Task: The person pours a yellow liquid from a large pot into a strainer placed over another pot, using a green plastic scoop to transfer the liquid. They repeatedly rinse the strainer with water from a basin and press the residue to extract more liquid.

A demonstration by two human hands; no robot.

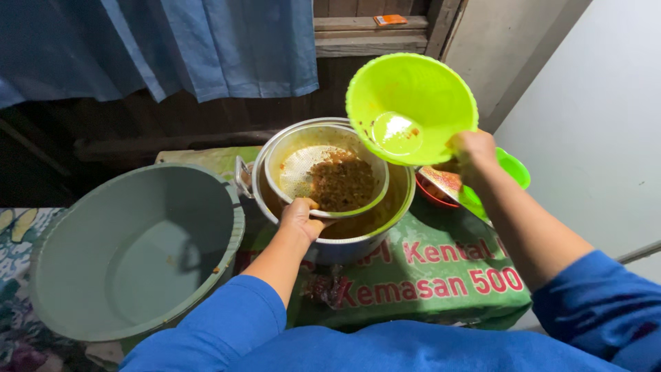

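Round mesh sieve (323,180), glossy plastic bowl (411,107)

Home kitchen corner: metal pot (344,238), plastic basin (82,275), curtain (206,48), wooden wall (365,41).

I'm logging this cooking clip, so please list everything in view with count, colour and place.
Round metal strainer: one, silver, holding brown pulp, over the pot.
Metal cooking pot: one, silver, brown liquid inside, centre.
Lime-green plastic bowl: one, tilted, raised above the pot.
Grey-green plastic basin: one, left.
Green printed cloth: one, red lettering, under the pot.
Red bowl: one, right of the pot, partly hidden.
Blue curtain: one, top left.
Left hand: grips the strainer's rim.
Right hand: holds the green bowl's edge.
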